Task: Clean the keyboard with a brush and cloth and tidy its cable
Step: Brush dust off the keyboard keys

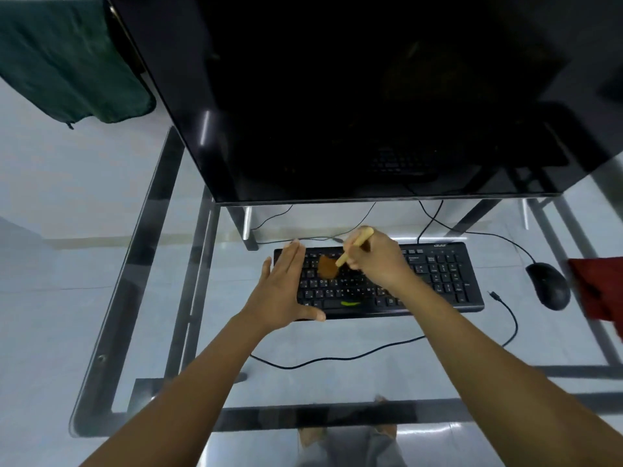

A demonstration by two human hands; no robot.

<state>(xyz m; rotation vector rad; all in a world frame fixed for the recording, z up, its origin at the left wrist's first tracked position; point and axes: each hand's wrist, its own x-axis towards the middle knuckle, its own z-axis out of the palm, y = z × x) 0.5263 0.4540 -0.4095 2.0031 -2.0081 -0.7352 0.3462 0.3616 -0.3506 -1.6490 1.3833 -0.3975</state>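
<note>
1. At frame centre, black keyboard point(438, 278) lies on glass desk point(438, 372); logo at its top right seems to read "acer"
2. Left hand point(286, 291) rests flat, fingers straight, on its left end
3. Right hand point(377, 261) grips brush point(342, 259), bristles on keys
4. Cable point(293, 367) loops below

a glass counter point(114, 332) on a dark metal frame fills the view, and through its clear top shows a pale, glossy tiled floor point(50, 197) that catches soft reflections of cool light. a large black screen point(337, 96) stands at the far side on slanted legs, its face dark and shiny. a dark green fabric point(64, 62) hangs at the upper left, just beside the screen.
</note>
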